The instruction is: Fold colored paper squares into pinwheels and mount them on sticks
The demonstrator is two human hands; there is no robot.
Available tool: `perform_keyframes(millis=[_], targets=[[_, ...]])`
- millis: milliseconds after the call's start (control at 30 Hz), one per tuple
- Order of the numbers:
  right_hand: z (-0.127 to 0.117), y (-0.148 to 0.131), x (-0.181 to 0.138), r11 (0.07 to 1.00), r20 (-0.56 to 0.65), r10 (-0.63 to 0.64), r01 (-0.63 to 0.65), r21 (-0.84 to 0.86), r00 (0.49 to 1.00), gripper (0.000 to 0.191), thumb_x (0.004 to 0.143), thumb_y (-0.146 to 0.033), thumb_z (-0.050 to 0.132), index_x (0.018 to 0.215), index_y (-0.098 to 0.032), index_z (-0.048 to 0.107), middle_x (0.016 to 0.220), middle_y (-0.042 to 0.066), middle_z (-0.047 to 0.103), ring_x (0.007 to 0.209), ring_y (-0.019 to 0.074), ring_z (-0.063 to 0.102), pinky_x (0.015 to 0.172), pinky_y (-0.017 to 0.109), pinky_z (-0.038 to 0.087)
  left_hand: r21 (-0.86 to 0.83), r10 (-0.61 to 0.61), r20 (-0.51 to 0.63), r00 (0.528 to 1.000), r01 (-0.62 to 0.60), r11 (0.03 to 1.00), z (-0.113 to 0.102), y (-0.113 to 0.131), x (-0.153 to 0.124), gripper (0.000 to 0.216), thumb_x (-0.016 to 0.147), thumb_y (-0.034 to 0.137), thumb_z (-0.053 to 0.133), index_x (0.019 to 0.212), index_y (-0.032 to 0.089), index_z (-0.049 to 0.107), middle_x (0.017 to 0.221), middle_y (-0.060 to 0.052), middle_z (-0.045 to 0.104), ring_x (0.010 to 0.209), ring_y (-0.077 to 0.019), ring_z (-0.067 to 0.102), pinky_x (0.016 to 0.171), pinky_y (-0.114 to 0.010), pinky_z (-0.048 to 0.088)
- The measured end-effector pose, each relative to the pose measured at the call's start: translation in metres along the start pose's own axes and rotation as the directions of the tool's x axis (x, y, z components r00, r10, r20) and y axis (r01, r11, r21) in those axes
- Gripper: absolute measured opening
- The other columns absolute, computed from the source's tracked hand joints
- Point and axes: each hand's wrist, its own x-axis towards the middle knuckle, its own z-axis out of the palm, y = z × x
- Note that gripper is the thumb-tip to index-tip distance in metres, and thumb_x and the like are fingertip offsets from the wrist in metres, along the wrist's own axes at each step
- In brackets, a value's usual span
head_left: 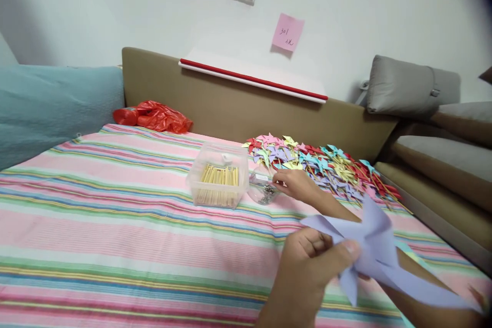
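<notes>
A folded lavender paper pinwheel (374,251) is pinched at its middle by my left hand (307,261), thumb on top. It partly covers my right forearm. Farther out, my right hand (295,184) is at the right edge of a small clear tub (253,197) with a pile of small metal pieces (267,193) inside. The fingers of that hand are drawn together; what is between them, if anything, is too small to make out. Just left of the tub stands a translucent plastic box (194,189) full of thin wooden sticks (219,177).
Many finished pinwheels (319,164) in several colours lie heaped at the back right. A red plastic bag (157,117) rests at the back left. Striped cloth (134,246) covers the surface, with a brown headboard (154,77) behind and cushions (411,87) stacked at right.
</notes>
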Motion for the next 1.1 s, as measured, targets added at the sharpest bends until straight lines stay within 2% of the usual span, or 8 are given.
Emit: perform_keyframes(millis=[67,200,333,467,600,833,1000,1100], targets=[[0.0,-0.001,-0.049,0.995,-0.08,0.07,-0.064,0.073,0.994,0.028,0.101,-0.028,0.045,0.101,-0.019,0.071,0.102,0.01,0.074,0.091,0.0221,0.067,0.074,0.03,0.049,-0.002,0.061,-0.081,0.995,-0.061,0.998,-0.005,0.004,0.007,0.031,0.072,0.038,0.085,0.081,0.01,0.074,0.074,-0.005,0.066,0.069,-0.0132,0.057,0.067,-0.024,0.044],[0.02,-0.008,-0.153,0.951,-0.082,0.177,-0.149,0.27,0.981,0.027,0.102,-0.03,0.044,0.092,-0.023,0.068,0.087,0.003,0.072,0.073,0.0181,0.065,0.063,0.026,0.049,0.152,0.216,-0.265,0.94,-0.18,0.972,-0.015,0.018,0.016,0.026,0.077,0.036,0.082,0.078,0.012,0.072,0.076,-0.004,0.068,0.07,-0.0123,0.057,0.067,-0.022,0.044],[0.05,-0.009,-0.216,0.723,-0.021,0.303,-0.216,0.656,0.953,0.019,0.096,-0.031,0.057,0.082,-0.023,0.066,0.077,0.0,0.066,0.066,0.0166,0.059,0.06,0.026,0.043,0.451,0.346,-0.303,0.888,-0.187,0.873,-0.002,0.029,0.017,0.024,0.077,0.036,0.082,0.076,0.014,0.072,0.074,-0.002,0.068,0.073,-0.0132,0.059,0.069,-0.022,0.045],[0.074,-0.006,-0.235,0.607,-0.008,0.41,-0.266,0.749,0.912,0.01,0.095,-0.031,0.06,0.093,-0.022,0.064,0.077,0.0,0.061,0.066,0.0159,0.056,0.059,0.026,0.043,0.586,0.38,-0.26,0.887,-0.168,0.793,0.021,0.016,0.023,0.026,0.078,0.038,0.081,0.073,0.015,0.07,0.073,-0.001,0.066,0.072,-0.013,0.057,0.067,-0.022,0.044],[0.084,-0.011,-0.239,0.519,-0.034,0.453,-0.232,0.823,0.891,0.026,0.092,-0.027,0.064,0.118,-0.023,0.064,0.088,0.002,0.063,0.075,0.0172,0.059,0.068,0.029,0.048,0.69,0.411,-0.281,0.867,-0.115,0.714,0.011,-0.012,0.036,0.027,0.077,0.039,0.081,0.075,0.015,0.069,0.073,-0.001,0.064,0.073,-0.0147,0.056,0.065,-0.023,0.043],[0.086,-0.015,-0.241,0.489,-0.12,0.458,-0.137,0.862,0.881,0.019,0.098,-0.025,0.056,0.104,-0.023,0.074,0.095,0.006,0.063,0.085,0.0191,0.065,0.075,0.032,0.052,0.731,0.346,-0.34,0.874,0.015,0.682,-0.035,-0.038,0.041,0.034,0.077,0.043,0.081,0.068,0.016,0.063,0.065,0.001,0.056,0.065,-0.0134,0.049,0.061,-0.023,0.038],[0.086,-0.01,-0.246,0.519,-0.137,0.478,-0.154,0.841,0.868,0.023,0.096,-0.025,0.058,0.114,-0.023,0.072,0.108,0.009,0.061,0.082,0.0174,0.063,0.072,0.031,0.054,0.716,0.317,-0.326,0.891,0.014,0.698,-0.036,-0.045,0.045,0.037,0.077,0.047,0.079,0.068,0.017,0.06,0.064,0.003,0.054,0.063,-0.0127,0.047,0.06,-0.023,0.036],[0.084,-0.008,-0.247,0.525,-0.115,0.48,-0.18,0.832,0.87,0.033,0.095,-0.024,0.061,0.128,-0.023,0.064,0.1,0.006,0.064,0.074,0.0164,0.061,0.069,0.031,0.054,0.673,0.29,-0.327,0.9,0.007,0.739,-0.032,-0.05,0.048,0.036,0.075,0.045,0.081,0.066,0.017,0.06,0.063,0.003,0.056,0.062,-0.0121,0.048,0.06,-0.023,0.036]])
